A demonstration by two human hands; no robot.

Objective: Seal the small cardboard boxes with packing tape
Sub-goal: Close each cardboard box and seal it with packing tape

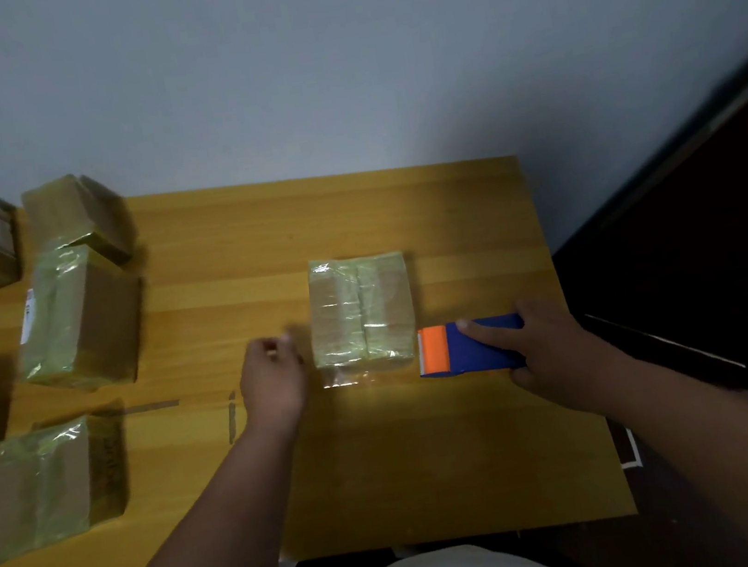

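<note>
Hands sit on either side of a small cardboard box [361,314] near the middle of the wooden table [438,468]. The right hand [548,344] grips a blue and orange tape dispenser [469,346], thumb on the near side and forefinger stretched flat along its blue top, pointing left. The dispenser lies with its long axis running left to right, its orange end and blade edge toward the box and just beside the box's near right corner. The left hand [272,381] hovers just left of the box, apart from it, fingers loosely curled and blurred; it seems to hold nothing, though the fingertips are too smeared to be sure. The box is wrapped in shiny clear tape, its long axis running away from the person, with a loose end of tape lying on the table at its near edge. Four more taped boxes [77,322] lie well apart at the table's left side.
</note>
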